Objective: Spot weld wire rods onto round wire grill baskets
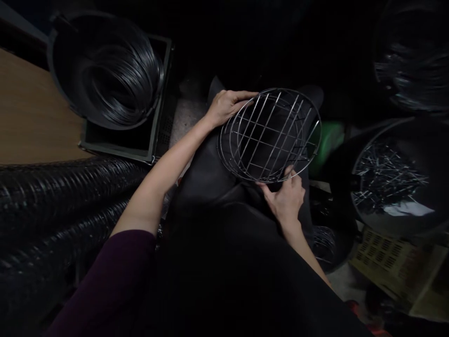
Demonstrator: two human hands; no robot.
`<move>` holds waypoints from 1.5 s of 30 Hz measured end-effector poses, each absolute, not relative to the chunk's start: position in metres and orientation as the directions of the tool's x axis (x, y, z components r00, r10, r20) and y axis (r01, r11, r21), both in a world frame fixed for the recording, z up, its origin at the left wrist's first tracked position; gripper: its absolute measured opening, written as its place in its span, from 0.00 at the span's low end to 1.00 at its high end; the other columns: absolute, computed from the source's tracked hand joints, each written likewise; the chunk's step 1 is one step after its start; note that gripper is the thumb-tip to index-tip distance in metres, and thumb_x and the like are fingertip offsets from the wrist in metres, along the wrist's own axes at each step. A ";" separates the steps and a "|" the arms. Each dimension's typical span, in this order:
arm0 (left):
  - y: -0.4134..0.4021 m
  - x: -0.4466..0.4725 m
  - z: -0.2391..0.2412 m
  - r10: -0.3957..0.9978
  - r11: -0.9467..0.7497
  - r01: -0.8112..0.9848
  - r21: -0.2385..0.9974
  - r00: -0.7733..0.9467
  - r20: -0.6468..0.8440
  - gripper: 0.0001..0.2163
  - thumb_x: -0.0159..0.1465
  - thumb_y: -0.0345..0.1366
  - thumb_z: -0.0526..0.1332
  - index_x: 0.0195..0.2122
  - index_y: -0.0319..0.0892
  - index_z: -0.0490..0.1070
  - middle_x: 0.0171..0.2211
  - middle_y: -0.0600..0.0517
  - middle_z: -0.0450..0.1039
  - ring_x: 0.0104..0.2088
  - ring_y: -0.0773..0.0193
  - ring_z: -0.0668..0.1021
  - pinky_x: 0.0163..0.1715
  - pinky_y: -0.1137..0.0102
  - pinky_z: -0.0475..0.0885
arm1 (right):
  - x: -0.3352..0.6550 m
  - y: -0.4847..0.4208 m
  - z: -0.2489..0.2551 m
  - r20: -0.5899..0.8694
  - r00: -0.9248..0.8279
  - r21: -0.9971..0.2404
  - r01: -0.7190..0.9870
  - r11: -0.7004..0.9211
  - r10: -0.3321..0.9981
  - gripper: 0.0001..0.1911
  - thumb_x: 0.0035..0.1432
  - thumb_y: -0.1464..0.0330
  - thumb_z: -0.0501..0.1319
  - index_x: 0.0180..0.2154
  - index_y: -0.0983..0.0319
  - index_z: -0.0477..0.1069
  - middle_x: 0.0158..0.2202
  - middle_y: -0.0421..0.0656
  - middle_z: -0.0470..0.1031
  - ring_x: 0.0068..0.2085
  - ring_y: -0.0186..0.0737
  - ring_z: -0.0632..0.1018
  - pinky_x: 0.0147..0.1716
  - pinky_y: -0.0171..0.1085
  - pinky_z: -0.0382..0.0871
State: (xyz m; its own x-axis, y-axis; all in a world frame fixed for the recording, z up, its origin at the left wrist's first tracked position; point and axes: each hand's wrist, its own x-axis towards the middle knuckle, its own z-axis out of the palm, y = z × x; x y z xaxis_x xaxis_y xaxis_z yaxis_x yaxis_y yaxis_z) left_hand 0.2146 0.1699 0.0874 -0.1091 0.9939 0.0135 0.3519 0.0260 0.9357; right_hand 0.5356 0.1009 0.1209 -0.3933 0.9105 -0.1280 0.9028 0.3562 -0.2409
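Far left: a black tub [58, 70] holding coiled black wire [122, 82]. Left hand [226, 106] closed on the upper-left rim of a round wire basket [270, 135], which is held tilted over the dark lap, mid-frame. Right hand [286, 199] just below it, fingertips pinching the lower rim. Right: bucket [354, 187] of short metal rods [389, 180].

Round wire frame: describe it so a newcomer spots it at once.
Start at the dark lap mid-picture. Over it, the left hand and right hand grip the rim of the round wire frame. Unlike the tub of coiled black wire and the tub of loose metal pieces, it is a shiny open grid.
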 end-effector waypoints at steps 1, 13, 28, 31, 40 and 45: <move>0.170 0.214 0.084 0.993 0.022 0.346 0.938 -0.113 0.018 0.17 0.66 0.49 0.61 0.50 0.47 0.77 0.50 0.50 0.79 0.54 0.52 0.78 0.56 0.61 0.68 | 0.532 0.100 0.119 -0.140 -0.373 -0.237 0.912 0.335 0.917 0.49 0.57 0.41 0.54 0.66 0.70 0.54 0.60 0.65 0.64 0.59 0.64 0.67 0.53 0.61 0.64; 0.165 0.209 0.088 0.929 -0.078 0.365 0.928 -0.312 0.201 0.22 0.64 0.55 0.60 0.50 0.47 0.78 0.40 0.49 0.78 0.42 0.59 0.79 0.48 0.62 0.71 | 0.538 0.110 0.120 -0.142 -0.280 -0.601 0.786 0.142 0.949 0.43 0.51 0.45 0.61 0.60 0.66 0.65 0.57 0.59 0.69 0.57 0.58 0.70 0.56 0.57 0.64; 0.129 0.213 0.165 0.961 0.171 0.359 0.918 -0.267 -0.074 0.18 0.64 0.41 0.60 0.53 0.44 0.77 0.54 0.49 0.77 0.56 0.53 0.77 0.60 0.61 0.69 | 0.514 0.168 0.159 -0.196 -0.067 -0.931 0.326 -0.164 0.978 0.26 0.55 0.56 0.64 0.52 0.62 0.75 0.35 0.44 0.79 0.28 0.35 0.74 0.31 0.40 0.74; 0.131 0.208 0.156 0.967 0.198 0.313 0.929 -0.219 -0.133 0.22 0.63 0.44 0.62 0.58 0.44 0.72 0.55 0.48 0.75 0.56 0.52 0.77 0.60 0.59 0.70 | 0.515 0.171 0.158 -0.212 -0.074 -0.936 0.302 -0.180 0.975 0.25 0.54 0.57 0.65 0.51 0.61 0.76 0.46 0.46 0.80 0.42 0.42 0.79 0.46 0.46 0.76; 0.180 0.192 0.149 0.987 0.084 0.309 0.947 0.101 -0.121 0.22 0.60 0.50 0.66 0.52 0.46 0.77 0.53 0.48 0.78 0.56 0.52 0.77 0.60 0.60 0.69 | 0.523 0.171 0.151 -0.236 -0.105 -0.932 0.306 -0.194 0.966 0.28 0.53 0.56 0.67 0.54 0.61 0.74 0.39 0.44 0.79 0.37 0.40 0.79 0.46 0.47 0.76; 0.171 0.193 0.152 0.991 0.069 0.312 0.948 0.084 -0.100 0.27 0.59 0.53 0.66 0.57 0.47 0.73 0.57 0.47 0.74 0.56 0.52 0.77 0.59 0.61 0.70 | 0.524 0.167 0.156 -0.219 -0.135 -0.927 0.339 -0.163 0.966 0.28 0.56 0.55 0.65 0.55 0.61 0.73 0.42 0.46 0.79 0.41 0.41 0.78 0.50 0.48 0.74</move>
